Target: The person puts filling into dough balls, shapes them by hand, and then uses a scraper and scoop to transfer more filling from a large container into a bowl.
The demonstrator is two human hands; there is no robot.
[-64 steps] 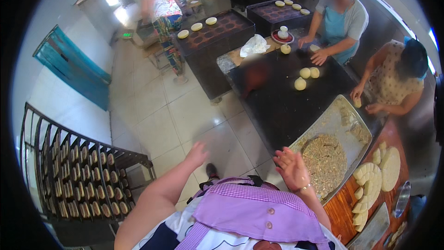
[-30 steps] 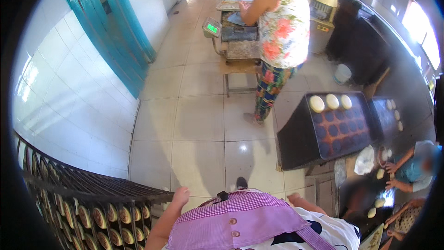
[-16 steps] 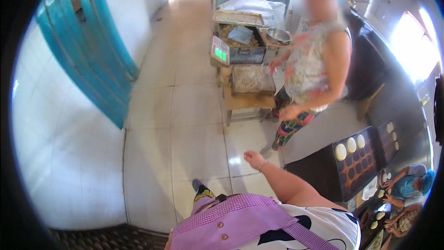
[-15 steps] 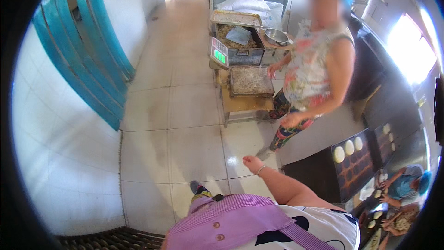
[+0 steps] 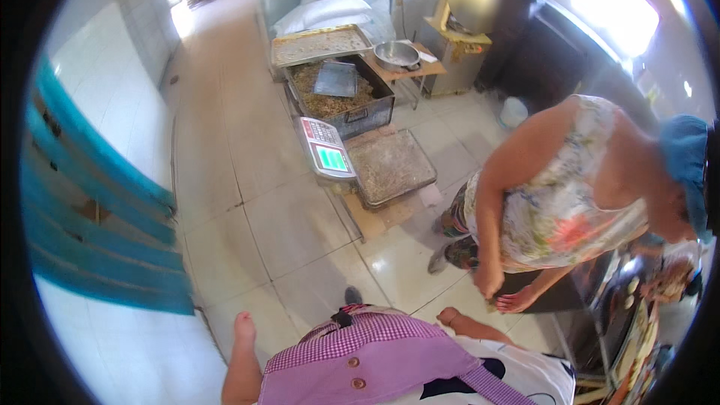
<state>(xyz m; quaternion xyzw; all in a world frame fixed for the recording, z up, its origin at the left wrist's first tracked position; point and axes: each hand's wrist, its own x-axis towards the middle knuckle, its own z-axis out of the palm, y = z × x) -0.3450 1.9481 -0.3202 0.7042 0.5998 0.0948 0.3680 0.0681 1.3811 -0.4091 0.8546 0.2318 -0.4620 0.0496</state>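
My left hand (image 5: 244, 325) hangs at my left side over the tiled floor. Its fingers are foreshortened, and no object shows in it. On the other side, my right hand (image 5: 448, 317) is partly blurred beside my purple apron (image 5: 375, 360); nothing can be made out in it either. A co-worker (image 5: 562, 187) in a floral top and blue cap leans at the right, the hands low near a dark worktop. Ahead stands a scale (image 5: 328, 151) with a lit green display and a flat, floury platform (image 5: 391, 165).
Beyond the scale is a metal bin (image 5: 367, 112) of crumbly brown filling with a scoop (image 5: 335, 79) and a tray (image 5: 319, 46) on it. A steel bowl (image 5: 396, 55), white sacks (image 5: 326, 11) and a white bucket (image 5: 514, 112) lie farther back. Teal strips (image 5: 90, 217) hang at left.
My view has turned right and come nearer the scale. My left hand has come into view; my right has drawn back. The co-worker has moved right and bent toward the worktop.
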